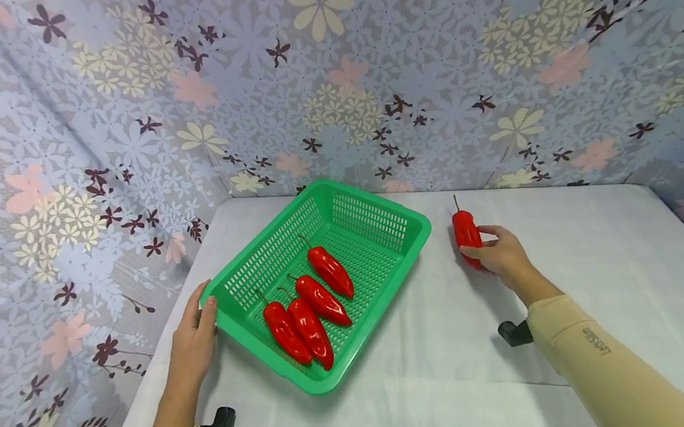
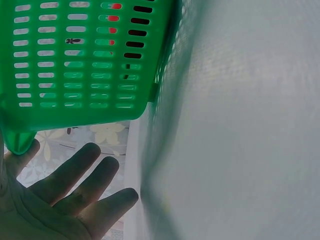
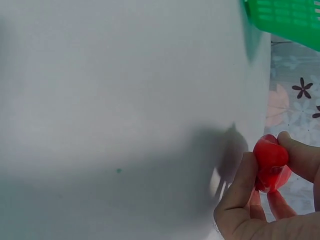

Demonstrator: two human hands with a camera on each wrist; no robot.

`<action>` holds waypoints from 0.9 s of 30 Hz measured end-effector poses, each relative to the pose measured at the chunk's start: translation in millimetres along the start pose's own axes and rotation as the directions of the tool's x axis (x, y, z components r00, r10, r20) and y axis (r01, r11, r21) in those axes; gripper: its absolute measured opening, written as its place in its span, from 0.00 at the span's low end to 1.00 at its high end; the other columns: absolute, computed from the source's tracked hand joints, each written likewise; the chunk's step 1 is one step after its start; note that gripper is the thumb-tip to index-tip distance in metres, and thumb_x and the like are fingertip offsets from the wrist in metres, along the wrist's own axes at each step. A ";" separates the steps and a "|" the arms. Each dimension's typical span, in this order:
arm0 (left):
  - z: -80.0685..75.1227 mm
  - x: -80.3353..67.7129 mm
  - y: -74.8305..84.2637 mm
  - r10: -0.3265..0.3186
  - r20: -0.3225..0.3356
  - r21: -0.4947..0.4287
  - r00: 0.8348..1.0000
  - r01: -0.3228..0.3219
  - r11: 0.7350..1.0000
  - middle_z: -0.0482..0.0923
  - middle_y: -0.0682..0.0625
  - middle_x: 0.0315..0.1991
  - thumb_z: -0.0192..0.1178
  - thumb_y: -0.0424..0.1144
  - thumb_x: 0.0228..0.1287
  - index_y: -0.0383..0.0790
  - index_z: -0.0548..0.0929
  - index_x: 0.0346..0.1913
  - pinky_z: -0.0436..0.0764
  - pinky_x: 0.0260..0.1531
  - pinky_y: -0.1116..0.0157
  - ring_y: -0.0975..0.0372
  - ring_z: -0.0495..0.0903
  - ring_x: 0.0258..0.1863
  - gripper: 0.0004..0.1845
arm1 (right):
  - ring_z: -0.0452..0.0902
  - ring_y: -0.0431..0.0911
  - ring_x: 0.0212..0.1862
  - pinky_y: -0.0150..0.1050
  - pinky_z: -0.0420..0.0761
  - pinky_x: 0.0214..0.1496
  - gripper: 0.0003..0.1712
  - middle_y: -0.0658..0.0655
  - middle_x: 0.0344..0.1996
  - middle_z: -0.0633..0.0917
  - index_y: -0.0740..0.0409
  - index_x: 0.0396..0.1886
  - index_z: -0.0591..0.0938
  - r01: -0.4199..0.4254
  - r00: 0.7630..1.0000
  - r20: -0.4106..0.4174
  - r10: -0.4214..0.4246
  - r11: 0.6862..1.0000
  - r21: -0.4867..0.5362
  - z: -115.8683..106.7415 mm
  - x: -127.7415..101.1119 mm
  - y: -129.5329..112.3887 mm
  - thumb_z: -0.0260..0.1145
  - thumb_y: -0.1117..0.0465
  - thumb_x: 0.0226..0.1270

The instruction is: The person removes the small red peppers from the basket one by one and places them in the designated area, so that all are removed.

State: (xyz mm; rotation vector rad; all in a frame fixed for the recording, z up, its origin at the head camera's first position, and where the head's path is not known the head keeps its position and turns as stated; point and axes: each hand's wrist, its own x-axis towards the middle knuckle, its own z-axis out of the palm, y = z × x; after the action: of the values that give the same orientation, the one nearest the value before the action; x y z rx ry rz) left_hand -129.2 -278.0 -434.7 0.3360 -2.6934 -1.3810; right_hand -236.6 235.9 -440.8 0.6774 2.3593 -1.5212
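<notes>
1. Setting: white table (image 1: 611,266) enclosed on three sides by floral-print cloth (image 1: 362,61) in lilac, cream and pink.
2. Green slotted basket (image 1: 381,217), on the table left of centre, set at an angle; contains four red peppers (image 1: 308,306) lying side by side, dark stems pointing away from the person.
3. Fifth red pepper (image 1: 467,232), outside the basket to its right, held upright just above the table, stem up.
4. Right hand (image 1: 501,254): thumb and fingers curled round the pepper's lower half; forearm in a beige sleeve (image 1: 597,360) bearing small dark print, unreadable.
5. Left hand (image 1: 194,338): fingers straight and relaxed against the basket's near-left corner rim, holding nothing.
</notes>
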 end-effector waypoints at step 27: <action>-2.2 -1.4 1.5 -0.007 0.004 -0.004 1.000 0.007 1.000 0.73 0.32 0.64 0.39 0.65 0.77 0.57 0.58 0.80 0.72 0.56 0.43 0.42 0.78 0.57 0.34 | 0.61 0.65 0.68 0.54 0.73 0.63 0.47 0.73 0.71 0.63 0.61 0.80 0.54 -0.011 1.000 0.001 0.011 0.999 -0.037 3.0 1.8 7.4 0.69 0.58 0.70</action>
State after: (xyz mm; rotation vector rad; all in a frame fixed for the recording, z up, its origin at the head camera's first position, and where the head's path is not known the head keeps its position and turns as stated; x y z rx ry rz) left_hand -127.6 -278.5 -432.1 0.3427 -2.6953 -1.3898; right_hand -234.5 236.2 -448.7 0.6799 2.3728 -1.4686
